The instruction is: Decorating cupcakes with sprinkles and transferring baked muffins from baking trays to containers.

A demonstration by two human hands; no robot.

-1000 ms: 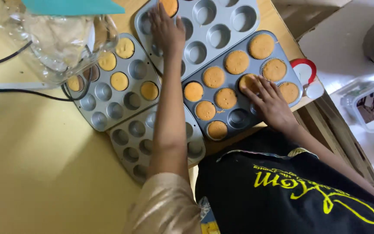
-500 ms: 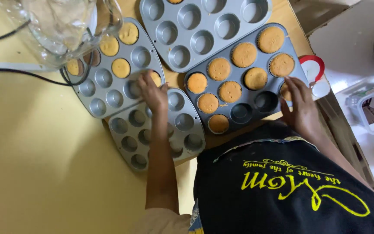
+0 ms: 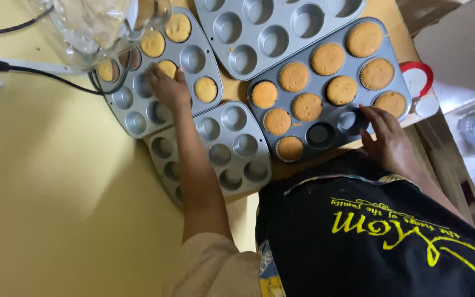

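Yellow table (image 3: pixel 45 209) | four grey muffin tins, right-edge tin (image 3: pixel 331 88) nearly full | left hand (image 3: pixel 169 88) moved onto left tin (image 3: pixel 155 77), fingers closing on a cupcake (image 3: pixel 167 68) (transfer continuing) | right hand (image 3: pixel 388 137) spread, steadying near rim.

Glass jug (image 3: pixel 92 27), black cable (image 3: pixel 39 71), empty muffin tin (image 3: pixel 276 27)
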